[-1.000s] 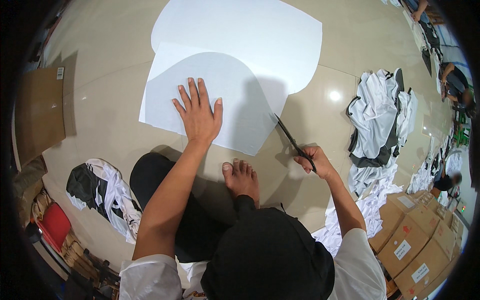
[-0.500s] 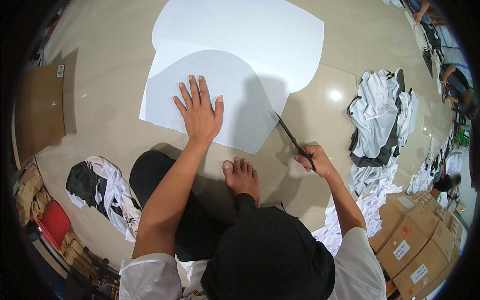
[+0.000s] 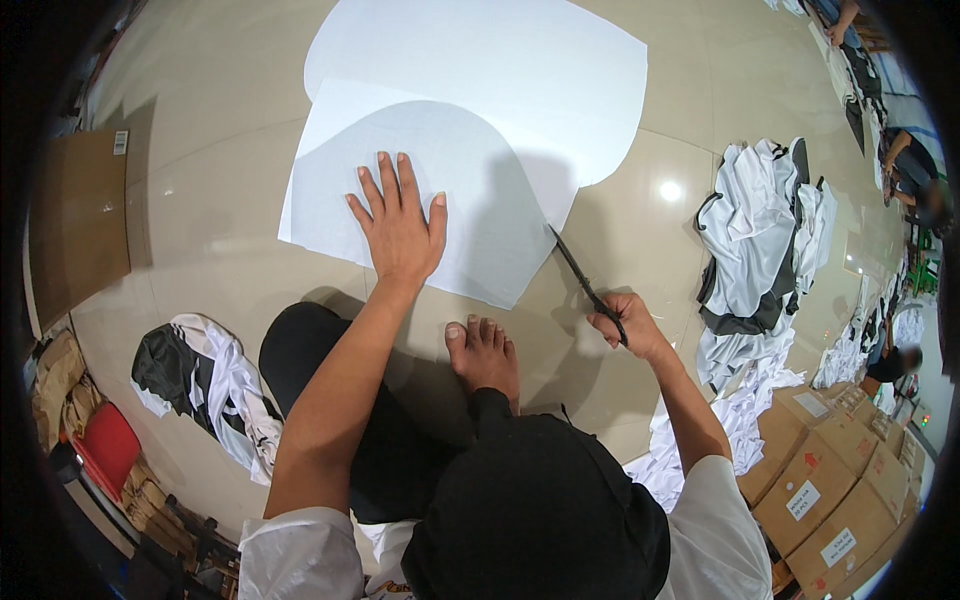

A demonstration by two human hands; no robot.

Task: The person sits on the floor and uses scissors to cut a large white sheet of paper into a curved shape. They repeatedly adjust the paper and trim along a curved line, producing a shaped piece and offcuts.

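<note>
My left hand [image 3: 403, 232] lies flat, fingers spread, on a pale grey rounded piece [image 3: 455, 150] that looks like fabric or paper. Around the grey area shows a white sheet [image 3: 318, 128] with straight edges; whether the two are separate layers I cannot tell. Black scissors [image 3: 582, 276] are gripped in my right hand [image 3: 637, 326], fingers wrapped round the handles. Their blades look nearly closed, and the tips reach the grey piece's right edge. Partly under these lies a larger white sheet [image 3: 480, 45] with a curved outline.
My bare foot [image 3: 487, 360] rests on the tiled floor just below the sheets. White and black garments are piled at right [image 3: 750, 230] and lower left [image 3: 185, 370]. Cardboard boxes [image 3: 830, 480] stand at lower right, a brown carton [image 3: 80, 220] at left. Other people sit far right.
My right hand has dipped very slightly toward me with the scissors, whose blades seem a little closer together. My left hand and the sheets have stayed put.
</note>
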